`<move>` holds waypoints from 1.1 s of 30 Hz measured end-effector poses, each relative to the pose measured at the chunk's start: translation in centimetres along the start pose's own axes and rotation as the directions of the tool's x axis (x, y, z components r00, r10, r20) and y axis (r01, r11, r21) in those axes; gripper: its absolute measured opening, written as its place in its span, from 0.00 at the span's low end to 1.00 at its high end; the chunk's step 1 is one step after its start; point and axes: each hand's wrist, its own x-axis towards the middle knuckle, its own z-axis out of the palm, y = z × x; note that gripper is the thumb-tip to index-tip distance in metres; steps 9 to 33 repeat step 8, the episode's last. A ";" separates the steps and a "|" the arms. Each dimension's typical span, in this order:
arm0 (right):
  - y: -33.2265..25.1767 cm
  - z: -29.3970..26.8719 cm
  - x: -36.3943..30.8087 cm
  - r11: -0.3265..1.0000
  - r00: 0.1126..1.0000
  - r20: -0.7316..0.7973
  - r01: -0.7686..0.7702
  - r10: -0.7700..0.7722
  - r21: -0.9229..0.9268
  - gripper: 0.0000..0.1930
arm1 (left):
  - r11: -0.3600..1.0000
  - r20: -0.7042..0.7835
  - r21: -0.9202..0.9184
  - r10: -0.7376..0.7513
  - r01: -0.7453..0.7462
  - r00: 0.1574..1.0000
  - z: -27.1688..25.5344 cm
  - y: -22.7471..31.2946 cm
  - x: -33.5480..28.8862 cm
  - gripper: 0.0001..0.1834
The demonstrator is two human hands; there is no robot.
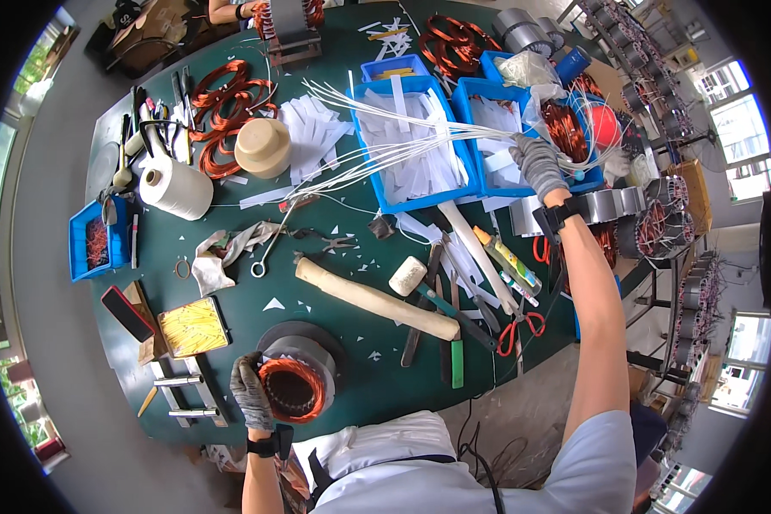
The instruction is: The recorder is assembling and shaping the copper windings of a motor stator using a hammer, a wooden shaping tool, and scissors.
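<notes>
In a grey glove, my left hand (250,396) grips the left rim of a grey motor stator (315,355) at the table's near edge. Orange-red copper windings (293,390) ring the stator's open end, which tilts toward me. My right arm stretches far to the right, and my gloved right hand (538,164) is closed round a bundle of thin white tubes (454,131). The bundle fans out leftward above blue bins (475,190) of white paper strips. Behind the stator lies a pale wooden stick (377,298), with a white-headed mallet (408,276) beside it.
Red-handled scissors (522,330) and a green-handled tool (457,364) lie near the front edge. A white thread spool (176,190), copper coils (231,103) and a yellow-filled box (194,327) stand left. A co-worker's arm (229,11) shows at the far side beside another stator (287,21).
</notes>
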 end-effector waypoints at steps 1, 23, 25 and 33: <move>0.5 -0.4 -1.2 0.991 0.989 -0.149 0.039 -0.020 0.125 0.12 | 0.999 -0.004 0.040 0.019 -0.018 1.000 0.0 -0.3 0.0 0.19; -8.1 -5.9 -11.2 -0.016 0.726 0.363 -0.436 0.584 0.900 0.16 | 0.564 0.347 0.483 0.579 -0.670 0.738 5.6 8.0 -3.9 0.21; -8.1 -5.9 -11.2 -0.016 0.726 0.363 -0.436 0.584 0.900 0.16 | 0.564 0.347 0.483 0.579 -0.670 0.738 5.6 8.0 -3.9 0.21; -8.1 -5.9 -11.2 -0.016 0.726 0.363 -0.436 0.584 0.900 0.16 | 0.564 0.347 0.483 0.579 -0.670 0.738 5.6 8.0 -3.9 0.21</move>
